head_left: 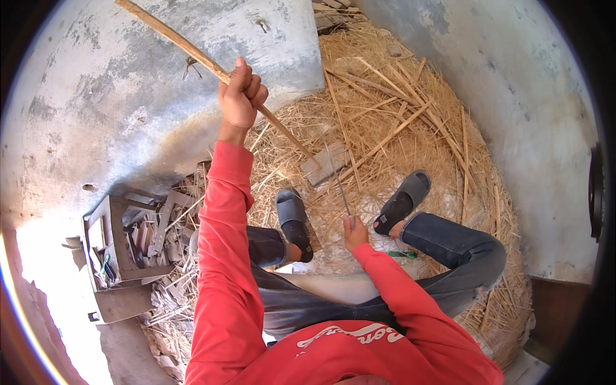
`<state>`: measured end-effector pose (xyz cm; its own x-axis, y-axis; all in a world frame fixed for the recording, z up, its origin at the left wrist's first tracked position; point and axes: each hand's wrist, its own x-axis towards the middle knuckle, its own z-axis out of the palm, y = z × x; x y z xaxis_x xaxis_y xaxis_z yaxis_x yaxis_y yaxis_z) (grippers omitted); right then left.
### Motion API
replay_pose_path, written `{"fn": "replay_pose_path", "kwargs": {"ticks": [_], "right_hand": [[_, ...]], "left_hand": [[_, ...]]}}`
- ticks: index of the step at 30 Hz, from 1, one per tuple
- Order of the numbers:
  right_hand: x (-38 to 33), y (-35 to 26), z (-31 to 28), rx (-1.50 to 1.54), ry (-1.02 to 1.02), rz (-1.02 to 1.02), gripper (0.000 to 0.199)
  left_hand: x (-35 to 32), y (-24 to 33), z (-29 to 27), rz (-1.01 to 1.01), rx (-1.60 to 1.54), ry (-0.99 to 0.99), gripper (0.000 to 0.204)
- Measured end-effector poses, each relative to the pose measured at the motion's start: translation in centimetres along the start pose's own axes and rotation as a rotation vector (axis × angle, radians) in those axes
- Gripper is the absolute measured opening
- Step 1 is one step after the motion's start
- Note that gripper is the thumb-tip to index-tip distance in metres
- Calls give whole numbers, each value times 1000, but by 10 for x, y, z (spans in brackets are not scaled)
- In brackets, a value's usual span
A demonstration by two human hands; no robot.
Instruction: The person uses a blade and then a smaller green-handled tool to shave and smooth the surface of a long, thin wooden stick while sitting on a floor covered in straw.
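My left hand is raised in front of me, its fingers wrapped round a long wooden stick. The stick slants from the upper left down to a small wooden block on the straw, its lower end at the block's left part. Low between my knees, my right hand is closed on a long, thin, dark blade-like tool. That tool points up and away, crossing over the block; I cannot make out its exact kind or whether it touches the block.
Straw and wood shavings cover the floor, with long split sticks piled at the far right. At left stands an open wooden box frame beside scraps. Plastered walls enclose both sides. My slippered feet flank the block; something green lies by my right leg.
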<state>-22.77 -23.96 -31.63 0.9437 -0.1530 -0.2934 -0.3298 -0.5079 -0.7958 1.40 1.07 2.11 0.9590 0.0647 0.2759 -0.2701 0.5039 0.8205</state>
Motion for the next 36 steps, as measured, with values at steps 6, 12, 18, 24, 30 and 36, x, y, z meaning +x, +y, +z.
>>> {"fn": "replay_pose_path", "kwargs": {"ticks": [6,12,18,24,30,36], "right_hand": [[3,15,3,-28,25,-4,51],[2,48,22,-65,97,-17,53],[-4,39,16,-129,54,28,54],[-5,36,15,-105,49,35,56],[1,39,11,-76,61,39,59],[23,-88,-44,518,127,-74,58]], "left_hand": [[-4,-1,3,47,65,-24,48],[-3,-1,9,22,54,-21,46],[-4,0,14,48,33,-8,51],[0,-4,16,38,61,-15,47],[-3,-7,17,31,68,-48,45],[-3,-6,20,49,68,-30,50]]}}
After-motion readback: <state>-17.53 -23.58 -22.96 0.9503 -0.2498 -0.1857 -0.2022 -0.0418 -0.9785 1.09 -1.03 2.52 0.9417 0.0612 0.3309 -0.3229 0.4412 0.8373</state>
